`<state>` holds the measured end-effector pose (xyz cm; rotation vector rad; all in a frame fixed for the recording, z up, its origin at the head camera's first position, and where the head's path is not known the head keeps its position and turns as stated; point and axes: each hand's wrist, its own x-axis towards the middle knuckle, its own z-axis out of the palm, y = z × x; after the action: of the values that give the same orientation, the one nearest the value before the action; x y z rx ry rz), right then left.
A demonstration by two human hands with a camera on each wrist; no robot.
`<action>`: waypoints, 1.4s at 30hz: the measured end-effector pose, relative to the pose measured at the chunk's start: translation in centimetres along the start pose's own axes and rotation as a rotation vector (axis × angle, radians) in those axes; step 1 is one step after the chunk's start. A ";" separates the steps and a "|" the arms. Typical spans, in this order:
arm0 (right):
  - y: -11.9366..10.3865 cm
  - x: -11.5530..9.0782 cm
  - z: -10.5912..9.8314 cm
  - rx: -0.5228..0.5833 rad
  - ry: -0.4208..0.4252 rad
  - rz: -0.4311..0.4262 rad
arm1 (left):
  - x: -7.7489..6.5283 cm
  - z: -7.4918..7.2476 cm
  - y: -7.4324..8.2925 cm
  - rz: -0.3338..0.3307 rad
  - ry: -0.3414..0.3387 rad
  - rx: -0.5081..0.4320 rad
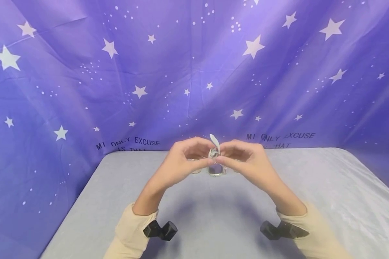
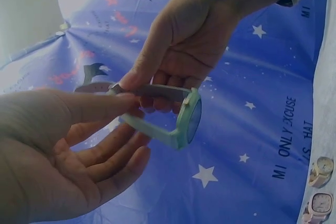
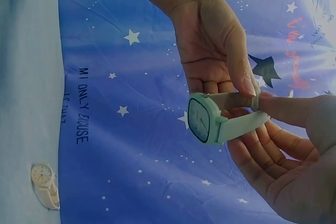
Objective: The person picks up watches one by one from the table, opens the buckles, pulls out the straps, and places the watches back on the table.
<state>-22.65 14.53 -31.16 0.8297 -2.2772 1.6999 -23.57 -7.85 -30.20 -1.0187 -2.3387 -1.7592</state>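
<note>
Both hands hold up a pale mint-green wristwatch (image 1: 215, 170) with a rounded-square face, close over the far part of the table. Its strap is bent into a loop, as the left wrist view shows, with the watch case (image 2: 190, 119) hanging at one end. My left hand (image 1: 184, 160) pinches the strap near the buckle (image 2: 115, 88) between thumb and fingers. Facing it, my right hand (image 1: 251, 160) pinches the same area, thumb tip close to the other thumb. The strap's free end (image 1: 215, 141) sticks up past the fingers. Fingertips partly hide the buckle.
Other watches lie at the table's far side: a beige round-dialled one (image 2: 322, 167) and a pinkish square-dialled one (image 2: 320, 203) in the left wrist view, and a pale round-dialled one (image 3: 43, 176) in the right wrist view. A purple star-patterned curtain (image 1: 194, 64) hangs behind the grey-covered table (image 1: 214, 223).
</note>
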 end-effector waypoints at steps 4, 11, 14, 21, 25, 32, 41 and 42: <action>0.0 0.0 -0.1 0.001 -0.007 0.025 | 0.0 0.0 0.1 -0.045 0.045 0.009; -0.1 -0.1 -0.2 0.014 0.021 0.056 | 0.1 0.0 0.1 -0.085 0.088 -0.004; -0.2 -0.1 -0.2 0.016 0.025 0.063 | 0.0 0.0 0.0 -0.069 0.102 -0.033; -0.3 -0.1 -0.2 0.018 0.047 0.050 | 0.0 -0.1 0.0 -0.066 0.165 -0.078; -0.4 -0.2 -0.3 0.026 0.055 0.054 | 0.1 -0.1 0.1 -0.050 0.189 -0.110; -0.3 -0.2 -0.5 0.037 0.067 0.045 | 0.2 -0.2 -0.1 -0.020 0.213 -0.157; -0.2 -0.1 -0.6 0.061 0.069 0.016 | 0.1 -0.5 0.0 -0.012 0.234 -0.188; -0.2 0.0 -0.7 0.060 0.069 0.015 | 0.1 -0.5 0.0 -0.011 0.237 -0.187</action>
<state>-22.63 15.11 -30.81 0.7552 -2.2026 1.7828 -23.85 -8.22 -29.94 -0.7673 -2.0749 -2.0089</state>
